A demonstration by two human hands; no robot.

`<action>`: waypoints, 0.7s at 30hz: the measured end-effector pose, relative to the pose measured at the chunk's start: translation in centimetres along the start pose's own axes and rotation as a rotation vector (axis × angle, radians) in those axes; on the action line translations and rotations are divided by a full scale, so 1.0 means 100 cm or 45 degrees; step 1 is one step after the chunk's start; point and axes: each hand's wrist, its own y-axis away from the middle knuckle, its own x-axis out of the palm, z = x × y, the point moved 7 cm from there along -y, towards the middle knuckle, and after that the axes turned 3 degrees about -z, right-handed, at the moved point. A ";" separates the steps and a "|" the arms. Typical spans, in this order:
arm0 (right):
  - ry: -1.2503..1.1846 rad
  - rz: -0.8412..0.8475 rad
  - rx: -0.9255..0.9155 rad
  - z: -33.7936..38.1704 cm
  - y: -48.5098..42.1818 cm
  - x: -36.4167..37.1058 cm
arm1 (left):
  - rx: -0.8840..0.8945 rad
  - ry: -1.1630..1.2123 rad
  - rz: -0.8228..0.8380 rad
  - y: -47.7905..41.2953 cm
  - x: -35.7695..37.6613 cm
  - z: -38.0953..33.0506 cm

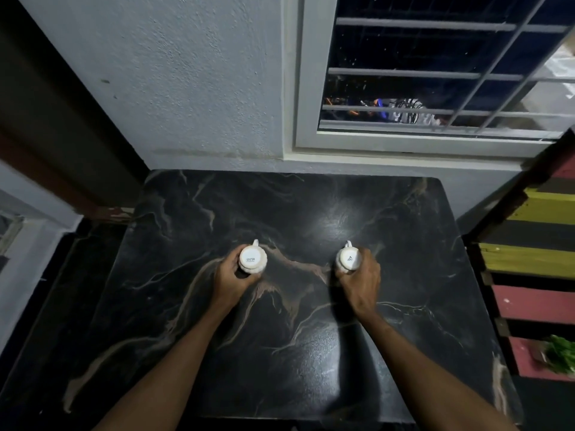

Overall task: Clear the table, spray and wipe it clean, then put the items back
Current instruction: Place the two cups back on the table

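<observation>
Black marbled desk (pixel 311 353) stood under a barred window (pixel 435 73). At the desk's middle, well apart, the left hand (pixel 231 279) gripped the left cup (pixel 252 259) and the right hand (pixel 362 279) the right cup (pixel 348 259), both cups upturned.

We look down on what appears to be a corner of a home after dark: a marble-patterned desk (pixel 311 206) set against a rough painted wall (pixel 186 88), a barred window (pixel 435 73) black with night, and red, yellow and black wooden slats (pixel 529 262) holding a leafy plant (pixel 560 353).
</observation>
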 end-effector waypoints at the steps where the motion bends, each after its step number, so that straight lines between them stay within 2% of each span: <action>1: -0.005 0.000 0.007 -0.002 -0.001 -0.002 | -0.002 -0.005 -0.004 -0.002 -0.001 0.001; 12: -0.039 0.109 0.035 -0.017 -0.003 0.005 | -0.082 0.032 -0.017 -0.005 0.004 0.009; 17: -0.081 0.295 0.142 -0.029 -0.005 0.005 | -0.116 0.001 -0.008 -0.001 0.003 0.013; 21: -0.117 0.373 0.078 -0.021 0.003 -0.021 | -0.060 -0.147 -0.060 0.014 0.004 -0.008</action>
